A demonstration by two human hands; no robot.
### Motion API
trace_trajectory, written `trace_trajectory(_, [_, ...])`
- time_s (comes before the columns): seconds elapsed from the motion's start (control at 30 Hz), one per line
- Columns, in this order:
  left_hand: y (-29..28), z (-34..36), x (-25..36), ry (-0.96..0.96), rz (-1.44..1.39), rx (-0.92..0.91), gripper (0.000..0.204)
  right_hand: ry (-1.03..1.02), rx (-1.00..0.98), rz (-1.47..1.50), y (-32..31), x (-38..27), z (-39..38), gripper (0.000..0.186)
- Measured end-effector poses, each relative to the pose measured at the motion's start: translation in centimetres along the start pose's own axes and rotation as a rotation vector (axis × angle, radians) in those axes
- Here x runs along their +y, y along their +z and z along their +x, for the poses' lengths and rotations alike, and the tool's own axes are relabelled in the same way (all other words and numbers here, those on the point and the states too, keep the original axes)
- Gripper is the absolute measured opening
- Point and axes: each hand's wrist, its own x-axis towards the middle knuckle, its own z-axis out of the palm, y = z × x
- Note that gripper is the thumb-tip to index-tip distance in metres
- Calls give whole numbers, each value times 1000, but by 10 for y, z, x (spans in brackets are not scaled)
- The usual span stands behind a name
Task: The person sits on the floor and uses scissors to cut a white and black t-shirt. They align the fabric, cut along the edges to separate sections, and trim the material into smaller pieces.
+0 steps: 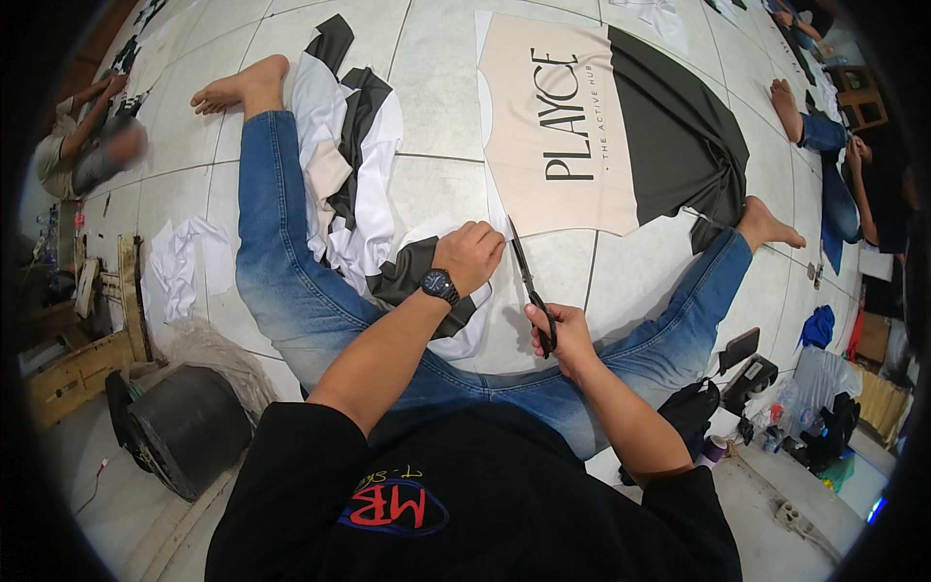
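My right hand (pixel 565 338) grips a pair of black-handled scissors (pixel 527 275) by its loops. The slim blades point away from me, and their tips reach the near left corner of a cream printed cloth panel (pixel 572 199). A dark green section (pixel 669 126) adjoins the panel's right side. Just left of the blades, my left hand (pixel 470 257) has its fingers curled together on the white strip (pixel 497 199) along the panel's left edge. A wristwatch (pixel 440 285) is on that wrist. White and dark green cloth (pixel 417 276) lies beneath that hand.
Bunched white, green and cream cloth (pixel 383 141) lies along my left leg. White scraps (pixel 184 264) rest farther left, near a dark roll (pixel 189 427) and a wooden frame (pixel 82 378). Other people sit at both sides. Bags and small items (pixel 815 398) crowd the right.
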Motion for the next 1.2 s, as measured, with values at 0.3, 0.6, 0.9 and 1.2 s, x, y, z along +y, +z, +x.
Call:
trace_trajectory(0.3, [-1,0,-1,0,17,-10,7,-6,-15,-84,-2,-2,15,42])
trace_trajectory(0.6, [-3,0,-3,11,-20,4,8,-71,10,-123,7,-20,35,48])
trace_trajectory(0.9, [-2,-1,-2,11,-53,40,8,-81,6,-175,7,-19,39,51])
trace_trajectory(1.2, [-2,-1,-2,4,-42,6,10,-135,-27,-135,13,-31,58,51])
